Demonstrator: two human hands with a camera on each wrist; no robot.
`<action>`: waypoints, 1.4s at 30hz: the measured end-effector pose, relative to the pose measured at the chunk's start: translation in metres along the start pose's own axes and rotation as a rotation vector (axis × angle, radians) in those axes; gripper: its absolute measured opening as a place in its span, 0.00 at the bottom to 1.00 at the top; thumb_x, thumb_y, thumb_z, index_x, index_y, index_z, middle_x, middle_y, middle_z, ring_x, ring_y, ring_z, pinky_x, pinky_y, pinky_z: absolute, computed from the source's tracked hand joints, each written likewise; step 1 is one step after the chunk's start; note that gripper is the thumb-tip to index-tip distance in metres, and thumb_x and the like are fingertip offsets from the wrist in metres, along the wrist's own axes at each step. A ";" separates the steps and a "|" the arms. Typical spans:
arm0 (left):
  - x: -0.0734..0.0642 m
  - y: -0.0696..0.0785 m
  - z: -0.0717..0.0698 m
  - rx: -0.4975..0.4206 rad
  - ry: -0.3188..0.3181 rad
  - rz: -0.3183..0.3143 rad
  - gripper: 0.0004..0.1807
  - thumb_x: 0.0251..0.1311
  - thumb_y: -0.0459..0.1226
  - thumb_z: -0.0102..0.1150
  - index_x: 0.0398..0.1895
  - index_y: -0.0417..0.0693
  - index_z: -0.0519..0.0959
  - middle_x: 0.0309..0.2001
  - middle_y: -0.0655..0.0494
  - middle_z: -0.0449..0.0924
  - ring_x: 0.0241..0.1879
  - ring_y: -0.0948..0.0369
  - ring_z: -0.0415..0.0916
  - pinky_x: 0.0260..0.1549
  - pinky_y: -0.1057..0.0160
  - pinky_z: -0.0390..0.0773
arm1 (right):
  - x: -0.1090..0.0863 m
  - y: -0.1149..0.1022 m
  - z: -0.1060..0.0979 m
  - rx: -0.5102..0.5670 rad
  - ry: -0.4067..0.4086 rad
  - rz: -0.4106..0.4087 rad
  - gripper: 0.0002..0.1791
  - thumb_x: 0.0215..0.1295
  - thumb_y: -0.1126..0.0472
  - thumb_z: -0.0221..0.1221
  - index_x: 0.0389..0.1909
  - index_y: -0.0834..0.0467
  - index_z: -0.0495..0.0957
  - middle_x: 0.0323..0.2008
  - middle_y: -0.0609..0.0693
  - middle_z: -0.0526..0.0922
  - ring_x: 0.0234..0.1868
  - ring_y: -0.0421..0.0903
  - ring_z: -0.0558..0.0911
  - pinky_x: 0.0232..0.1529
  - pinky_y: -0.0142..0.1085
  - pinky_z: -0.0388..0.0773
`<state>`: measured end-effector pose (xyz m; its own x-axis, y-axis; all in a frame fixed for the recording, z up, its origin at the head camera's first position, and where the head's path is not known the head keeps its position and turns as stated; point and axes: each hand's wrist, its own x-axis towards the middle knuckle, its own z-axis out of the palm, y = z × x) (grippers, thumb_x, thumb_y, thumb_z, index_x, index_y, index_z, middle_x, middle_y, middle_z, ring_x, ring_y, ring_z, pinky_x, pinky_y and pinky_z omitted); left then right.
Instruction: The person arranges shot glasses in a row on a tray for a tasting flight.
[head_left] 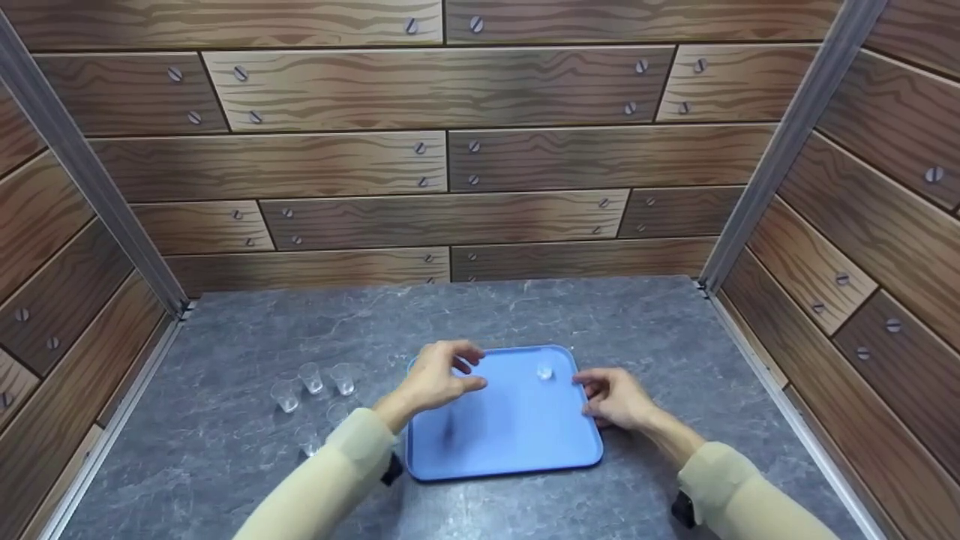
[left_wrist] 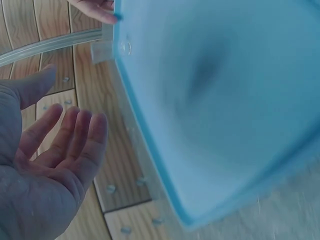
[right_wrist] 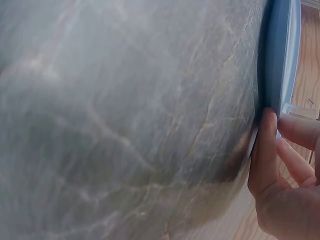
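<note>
A blue tray (head_left: 517, 435) lies on the table, with one small clear plastic cup (head_left: 545, 372) standing near its far right corner. My left hand (head_left: 439, 379) hovers over the tray's left side, thumb and fingers apart and holding nothing. In the left wrist view, its palm and loosely bent fingers (left_wrist: 92, 145) show nothing between them. My right hand (head_left: 616, 400) is at the tray's right edge. The right wrist view shows that hand's thumb and a finger (right_wrist: 297, 131) on the tray's rim. Left of the tray stand several more clear cups (head_left: 285, 396), some partly hidden by the left forearm.
The grey marbled table (head_left: 240, 330) is enclosed by wood-patterned panels (head_left: 450, 161) at the back and both sides. Metal profiles (head_left: 780, 154) run up the corners. Table surface shows around the tray on all sides.
</note>
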<state>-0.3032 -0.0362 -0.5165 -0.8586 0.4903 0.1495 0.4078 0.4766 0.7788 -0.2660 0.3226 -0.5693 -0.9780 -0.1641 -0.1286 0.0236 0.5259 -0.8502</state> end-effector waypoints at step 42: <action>-0.150 -0.098 -0.146 0.160 0.058 -0.136 0.31 0.51 0.45 0.90 0.58 0.45 0.91 0.59 0.45 0.92 0.59 0.42 0.88 0.55 0.46 0.92 | 0.000 0.000 0.001 0.021 0.001 0.024 0.32 0.61 0.80 0.68 0.69 0.69 0.82 0.43 0.58 0.83 0.34 0.43 0.83 0.30 0.37 0.89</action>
<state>-0.2600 -0.2627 -0.5268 -0.9236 0.3732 0.0877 0.3271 0.6477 0.6881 -0.2656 0.3216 -0.5697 -0.9773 -0.1511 -0.1485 0.0511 0.5122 -0.8574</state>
